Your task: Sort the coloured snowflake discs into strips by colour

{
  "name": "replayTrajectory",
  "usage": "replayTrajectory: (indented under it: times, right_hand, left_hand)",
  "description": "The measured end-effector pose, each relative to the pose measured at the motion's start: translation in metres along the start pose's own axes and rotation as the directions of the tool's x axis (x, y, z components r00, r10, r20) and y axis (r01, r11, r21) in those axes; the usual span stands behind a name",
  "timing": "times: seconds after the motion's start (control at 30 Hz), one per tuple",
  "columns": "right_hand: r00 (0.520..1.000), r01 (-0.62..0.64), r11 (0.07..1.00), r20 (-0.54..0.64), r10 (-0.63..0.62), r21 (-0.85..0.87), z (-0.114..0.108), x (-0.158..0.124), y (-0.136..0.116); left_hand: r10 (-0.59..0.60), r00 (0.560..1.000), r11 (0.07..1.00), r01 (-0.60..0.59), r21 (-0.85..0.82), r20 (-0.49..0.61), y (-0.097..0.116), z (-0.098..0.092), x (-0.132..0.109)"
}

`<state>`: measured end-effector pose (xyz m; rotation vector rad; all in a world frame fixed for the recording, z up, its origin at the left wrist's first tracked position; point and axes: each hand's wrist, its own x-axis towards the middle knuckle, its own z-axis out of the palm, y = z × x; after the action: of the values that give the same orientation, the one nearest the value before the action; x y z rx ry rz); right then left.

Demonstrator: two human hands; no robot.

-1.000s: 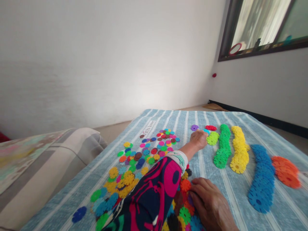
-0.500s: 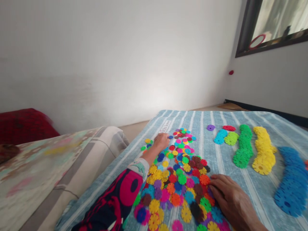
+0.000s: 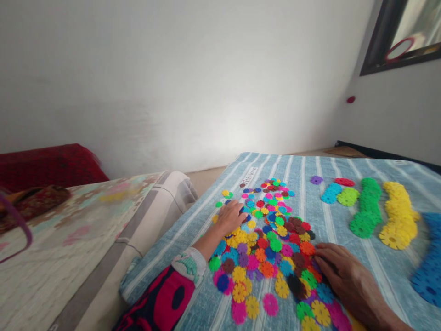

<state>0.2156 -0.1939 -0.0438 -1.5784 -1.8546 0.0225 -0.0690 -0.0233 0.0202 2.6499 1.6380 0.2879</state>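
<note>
The left hand (image 3: 231,217) was palm down at the ten o'clock edge of a mixed heap of toothed plastic discs (image 3: 273,244). Its fingers were a little bent, with the tips close to some blue discs; I cannot tell whether it was grasping one. The right hand (image 3: 347,276) lay loosely at the heap's four o'clock side, not clenched, with its fingertips beside an orange disc (image 3: 307,248). What was under its fingers was hidden, so I cannot tell if it held anything.

The heap was spread between the two hands on a blue striped cloth (image 3: 310,211), and its discs were of many colours, overlapping in many places. Sorted discs lay apart from it. Seen from the right hand, a purple disc (image 3: 316,180) was at eleven o'clock, and near twelve were light blue discs (image 3: 331,193), lime discs (image 3: 347,196) and a red piece (image 3: 344,182). An overlapping green row (image 3: 367,209) was at one o'clock, a yellow row (image 3: 398,218) at two, and a blue row (image 3: 429,269), cut by the picture's border, at three.

At nine o'clock from the left hand there was a flowered cover (image 3: 99,216).
</note>
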Motion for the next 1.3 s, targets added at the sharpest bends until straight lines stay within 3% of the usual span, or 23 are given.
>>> replayTrajectory:
  times: [0.2,0.47,0.77,0.87,1.07,1.17,1.3]
  right_hand:
    - [0.999,-0.009,1.000,0.035,0.009,0.003,-0.002,0.000,0.001]
    - [0.996,-0.049,0.999,0.077,0.047,0.022,-0.005,0.000,0.001]
    - [0.994,-0.051,0.998,0.096,0.047,0.032,-0.009,0.001,-0.001]
    - [0.995,-0.043,0.999,0.096,0.040,0.033,-0.008,0.001,-0.001]
    - [0.997,-0.042,0.998,0.068,0.039,0.052,-0.005,0.001,0.000]
    - [0.997,-0.043,0.997,0.070,0.039,0.060,-0.005,0.000,0.001]
    - [0.996,-0.039,0.997,0.078,0.033,0.067,-0.005,0.000,0.002]
  left_hand:
    - [0.076,0.997,0.994,-0.076,-0.076,-0.013,0.007,0.000,-0.020]
    - [0.170,0.985,0.977,-0.171,-0.125,-0.021,0.016,0.004,-0.028]
    - [0.233,0.970,0.958,-0.240,-0.159,-0.064,0.041,0.001,-0.038]
    - [0.337,0.939,0.922,-0.344,-0.177,-0.069,0.056,0.000,-0.038]
    - [0.577,0.817,0.806,-0.571,-0.152,-0.009,0.089,0.010,-0.035]
    - [0.592,0.806,0.801,-0.585,-0.125,0.019,0.095,0.013,-0.037]
    - [0.569,0.822,0.818,-0.564,-0.110,0.016,0.090,0.013,-0.042]
